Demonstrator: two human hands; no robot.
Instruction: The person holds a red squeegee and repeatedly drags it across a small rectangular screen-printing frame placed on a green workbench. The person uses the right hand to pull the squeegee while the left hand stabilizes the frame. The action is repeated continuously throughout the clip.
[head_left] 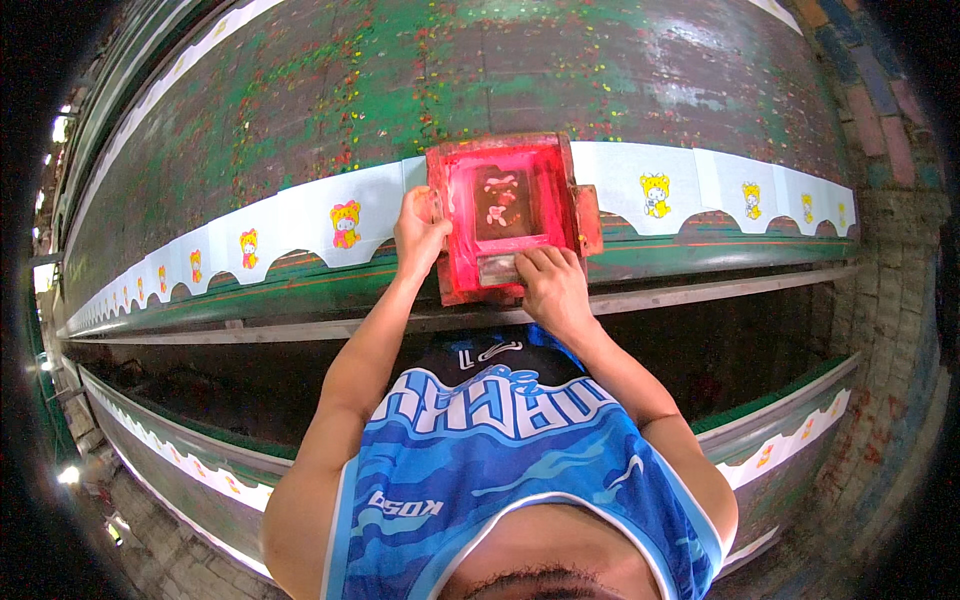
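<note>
A red-stained screen-printing frame (498,148) lies on the strip of white cut fabric pieces, along the near edge of the long table. Its mesh window shows a small pink design on a dark ground. My left hand (420,236) is closed on the frame's left side, thumb towards the inside. At the near end of the frame, my right hand (556,292) grips a pale, flat squeegee (499,269), which rests inside the red walls. The fabric under the frame is hidden.
Left of the frame, white pieces (300,218) carry yellow bear prints with pink-red parts; white pieces (680,185) on the right have yellow bears without red. The long table (500,60) is speckled with paint. Behind me runs another table with a printed strip (790,450).
</note>
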